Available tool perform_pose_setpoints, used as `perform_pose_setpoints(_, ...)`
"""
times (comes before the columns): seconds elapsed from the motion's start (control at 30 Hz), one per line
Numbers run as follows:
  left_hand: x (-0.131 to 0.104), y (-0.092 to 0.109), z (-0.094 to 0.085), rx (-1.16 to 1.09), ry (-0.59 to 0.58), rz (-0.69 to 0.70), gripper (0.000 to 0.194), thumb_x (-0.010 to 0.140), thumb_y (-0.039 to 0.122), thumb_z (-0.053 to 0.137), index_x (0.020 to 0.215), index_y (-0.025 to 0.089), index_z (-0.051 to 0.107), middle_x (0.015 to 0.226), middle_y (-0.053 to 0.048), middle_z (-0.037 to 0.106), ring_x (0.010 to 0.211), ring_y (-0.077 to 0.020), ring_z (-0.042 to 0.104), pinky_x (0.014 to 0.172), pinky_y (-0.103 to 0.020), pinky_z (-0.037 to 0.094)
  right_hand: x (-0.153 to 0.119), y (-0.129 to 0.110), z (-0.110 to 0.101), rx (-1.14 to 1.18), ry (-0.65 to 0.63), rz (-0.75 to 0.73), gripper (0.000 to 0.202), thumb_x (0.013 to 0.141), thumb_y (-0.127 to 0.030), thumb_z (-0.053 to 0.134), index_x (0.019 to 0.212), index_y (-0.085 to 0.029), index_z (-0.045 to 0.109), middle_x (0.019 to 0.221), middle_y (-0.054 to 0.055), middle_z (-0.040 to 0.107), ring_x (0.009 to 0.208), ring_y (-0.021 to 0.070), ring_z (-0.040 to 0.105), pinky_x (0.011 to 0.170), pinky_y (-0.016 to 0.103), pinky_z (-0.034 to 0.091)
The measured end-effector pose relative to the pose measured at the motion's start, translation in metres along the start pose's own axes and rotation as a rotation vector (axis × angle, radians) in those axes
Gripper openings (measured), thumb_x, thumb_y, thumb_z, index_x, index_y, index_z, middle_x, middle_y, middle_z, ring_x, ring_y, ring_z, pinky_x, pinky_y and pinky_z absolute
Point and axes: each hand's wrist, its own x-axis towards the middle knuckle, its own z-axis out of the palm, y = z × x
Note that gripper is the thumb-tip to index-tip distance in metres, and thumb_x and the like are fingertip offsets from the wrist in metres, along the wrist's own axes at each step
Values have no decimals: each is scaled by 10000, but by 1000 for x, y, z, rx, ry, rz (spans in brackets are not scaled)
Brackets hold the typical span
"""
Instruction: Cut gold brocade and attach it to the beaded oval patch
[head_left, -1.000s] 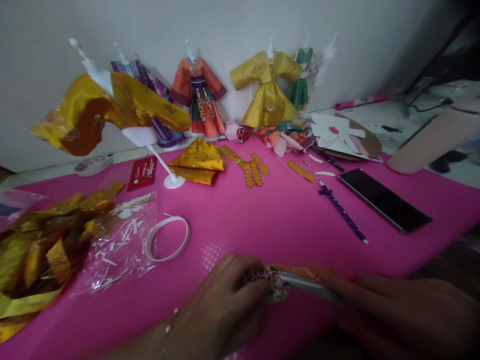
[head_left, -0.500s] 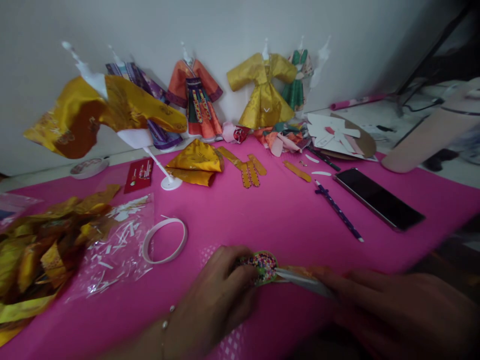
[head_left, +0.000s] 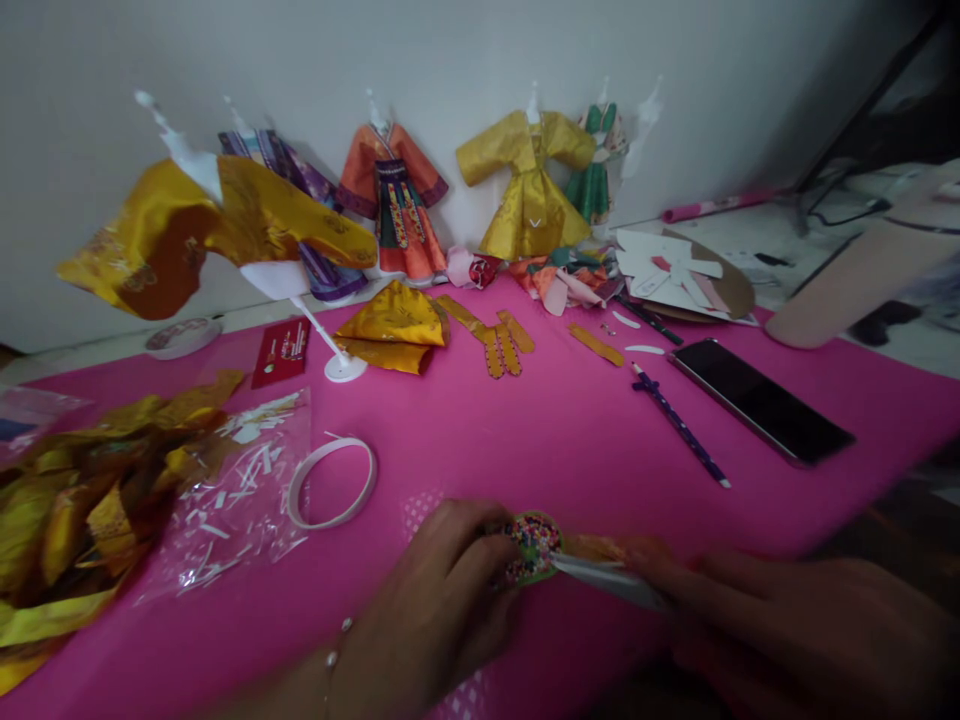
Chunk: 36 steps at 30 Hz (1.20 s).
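A: Found the beaded piece (head_left: 536,548) where?

B: Over the pink mat (head_left: 435,430), toward the middle of its near edge; could not tell whether resting or raised. Pinched its left end between thumb and fingers of the left hand (head_left: 450,575), probably to steady it and leave its right side free.

A: Saw what at that right side?

B: Met a grey-bladed tool (head_left: 611,578) there, tip first, gripped in the right hand (head_left: 795,620), perhaps for control close to the rim.

A: Made out its handle?

B: No, lost it under blurred fingers; could not tell how the lower ones stood. Saw an orange strip (head_left: 592,547) just behind the blade, half hidden; could not tell whether joined to the beads.

A: And farther out?

B: Toward the mat's right edge, noticed a purple pencil (head_left: 681,425) and a phone (head_left: 761,400), perhaps laid there to leave elbow room. Toward its left edge, noticed gold scraps (head_left: 112,510), partly cut off from view.
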Motion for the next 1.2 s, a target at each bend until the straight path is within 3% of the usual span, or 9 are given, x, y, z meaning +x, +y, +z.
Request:
perform_pose_setpoints(0.1, 2, 5, -2, 21, -27, 2, 342, 922, 93, 546, 1241, 218, 538, 1200, -84, 592, 1031, -210, 597, 863, -330, 553, 2, -1, -3, 19, -126, -39, 545, 930, -182, 399, 1469, -264, 411, 907, -28, 764, 544, 134, 698, 422, 203, 511)
perform_pose_setpoints(0.33, 7, 9, -4, 136, -38, 38, 338, 904, 114, 543, 1224, 209, 597, 1109, -104, 636, 900, -241, 634, 709, -358, 581, -1, -2, 1, 76, -95, 1, 695, 872, -147, 429, 1530, -346, 334, 819, -35, 755, 482, 194, 683, 422, 280, 543)
perform_pose_setpoints(0.7, -1, 5, 2, 52, -22, 32, 377, 880, 22, 561, 1216, 186, 519, 1184, -91, 594, 1039, -202, 580, 882, -320, 551, 4, -2, -1, 93, -75, -12, 617, 889, -148, 431, 1486, -299, 409, 872, -33, 761, 520, 165, 697, 421, 240, 529)
perform_pose_setpoints(0.87, 5, 7, -1, 97, -37, 44, 344, 884, 47, 540, 1188, 209, 538, 1151, -82, 612, 966, -208, 605, 801, -325, 576, 1, -2, -3, 67, -93, 10, 645, 894, -155, 442, 1511, -321, 357, 916, -36, 770, 551, 177, 715, 413, 246, 542)
perform_pose_setpoints(1.03, 9, 7, -2, 78, 56, 16, 309, 938, 81, 487, 1225, 194, 501, 1143, -92, 616, 986, -197, 617, 828, -311, 573, 0, 0, -4, 84, -94, 8, 635, 899, -164, 447, 1510, -316, 360, 1008, -24, 772, 594, 179, 730, 456, 237, 568)
perform_pose_setpoints(1.2, 5, 2, 1, 60, 98, -4, 314, 936, 80, 512, 1229, 195, 496, 1147, -91, 611, 1003, -195, 615, 851, -321, 564, -1, 3, -3, -16, -64, -52, 571, 926, -173, 430, 1490, -259, 390, 892, -28, 765, 492, 137, 679, 432, 207, 533)
